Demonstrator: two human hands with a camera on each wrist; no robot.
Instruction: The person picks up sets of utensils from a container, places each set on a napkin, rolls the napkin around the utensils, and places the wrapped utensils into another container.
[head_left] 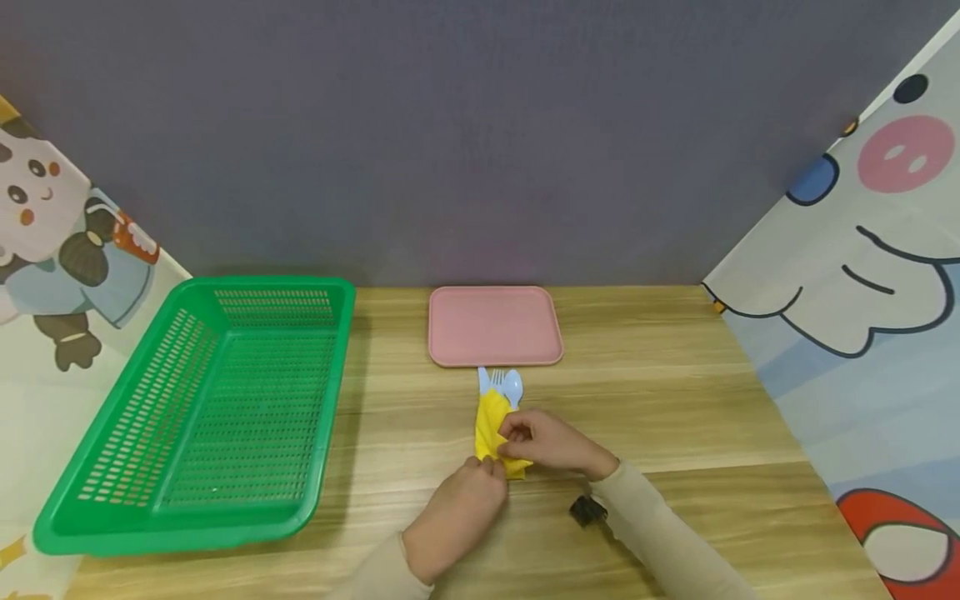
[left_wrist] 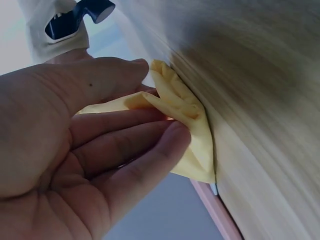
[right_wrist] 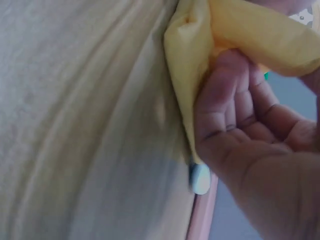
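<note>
A yellow napkin (head_left: 491,421) lies wrapped around light-blue cutlery: a knife (head_left: 483,380), a fork (head_left: 497,380) and a spoon (head_left: 513,387), whose upper ends stick out towards the tray. At the napkin's lower left, my left hand (head_left: 461,508) pinches its folded edge; the left wrist view shows the cloth (left_wrist: 187,107) between thumb and fingers. My right hand (head_left: 555,442) holds a raised flap on the right side. From the right wrist, the flap of cloth (right_wrist: 265,37) stretches above the curled fingers to the thumb at the frame's edge. The cutlery handles are hidden.
A pink tray (head_left: 495,325) lies just beyond the cutlery, close to the dark back panel (head_left: 480,150). To the left stands a green plastic basket (head_left: 341,342). Beneath the right wrist is a small black device (head_left: 587,510). Cartoon-printed sheets flank the wooden table (head_left: 660,375).
</note>
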